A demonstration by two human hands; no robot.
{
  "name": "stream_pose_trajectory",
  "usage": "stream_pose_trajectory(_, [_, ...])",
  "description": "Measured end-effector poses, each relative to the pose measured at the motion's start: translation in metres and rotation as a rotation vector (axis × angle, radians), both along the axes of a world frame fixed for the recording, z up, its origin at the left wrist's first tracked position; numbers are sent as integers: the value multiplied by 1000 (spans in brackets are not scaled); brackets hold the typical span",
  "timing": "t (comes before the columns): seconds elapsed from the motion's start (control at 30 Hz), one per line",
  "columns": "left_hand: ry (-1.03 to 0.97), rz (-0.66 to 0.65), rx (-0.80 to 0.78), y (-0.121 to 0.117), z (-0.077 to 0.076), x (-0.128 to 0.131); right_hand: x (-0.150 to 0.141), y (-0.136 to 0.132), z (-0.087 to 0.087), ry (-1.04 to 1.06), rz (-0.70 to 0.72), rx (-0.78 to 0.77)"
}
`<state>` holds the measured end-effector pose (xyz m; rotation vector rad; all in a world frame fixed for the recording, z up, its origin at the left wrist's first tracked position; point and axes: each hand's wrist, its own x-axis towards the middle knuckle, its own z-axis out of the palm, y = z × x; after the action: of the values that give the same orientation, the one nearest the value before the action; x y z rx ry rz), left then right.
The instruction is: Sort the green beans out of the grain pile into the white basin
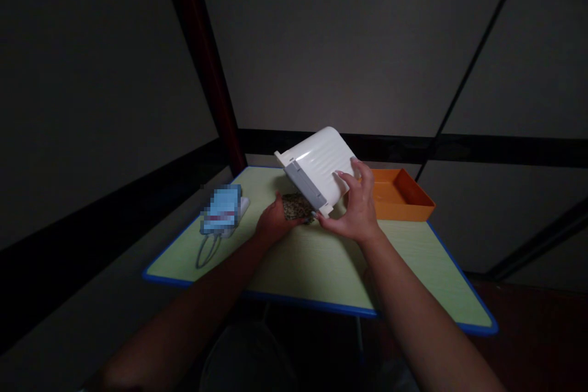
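A white plastic box with ribbed sides (321, 156) and a grey strip along its lower edge is tilted above the middle of the table. My right hand (356, 211) is closed on its right end, with the thumb at the bottom corner and the fingers on the ribbed face. Just below the box, my left hand (275, 220) grips a flat brown speckled piece (296, 206) between thumb and fingers. The box hides part of that piece, so its kind is unclear.
An orange open tray (399, 211) stands at the back right of the pale green table (316, 269), which has a blue rim. On the left lies a phone-like device (223, 208), its screen blurred, with a grey cable (206, 250). Walls rise behind and left.
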<state>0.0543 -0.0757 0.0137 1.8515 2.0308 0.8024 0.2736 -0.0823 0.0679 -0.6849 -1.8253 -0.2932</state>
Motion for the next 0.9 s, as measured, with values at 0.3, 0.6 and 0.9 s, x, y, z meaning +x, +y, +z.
stream_pose_trajectory(0.3, [64, 3, -9, 1, -3, -2, 5, 5, 0, -4, -48, -51])
stream_pose_trajectory(0.6, [50, 7, 20, 1, -4, -1, 5, 5, -1, 31, 17, -65])
stream_pose_trajectory(0.9, [11, -11, 52, 0, -3, 0, 2, 2, -2, 36, 60, -92])
